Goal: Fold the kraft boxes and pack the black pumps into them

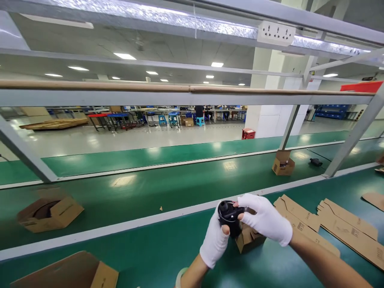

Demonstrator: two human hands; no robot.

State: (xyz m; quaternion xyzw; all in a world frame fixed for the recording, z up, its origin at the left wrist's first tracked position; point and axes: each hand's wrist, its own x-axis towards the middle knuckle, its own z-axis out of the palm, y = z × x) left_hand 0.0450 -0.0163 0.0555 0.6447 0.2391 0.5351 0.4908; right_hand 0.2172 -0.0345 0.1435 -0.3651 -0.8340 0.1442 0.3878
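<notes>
In the lower middle of the head view, my left hand (215,240), in a white glove with bare fingertips, wraps around a round black device (227,213) that looks like a small electric air pump. A stubby port shows on its top. My right hand (264,219), gloved the same way, pinches a black nozzle-like part (237,211) at the pump's side; whether this part is joined to the body I cannot tell. Just below and behind both hands stands a small open cardboard box (249,239), partly hidden by them.
Flattened cartons (348,230) lie to the right on the green bench. On the green belt (144,196) beyond are an open box (51,214) at left, another box (283,164) and a black device (316,162) at right. A cardboard piece (69,272) lies front left.
</notes>
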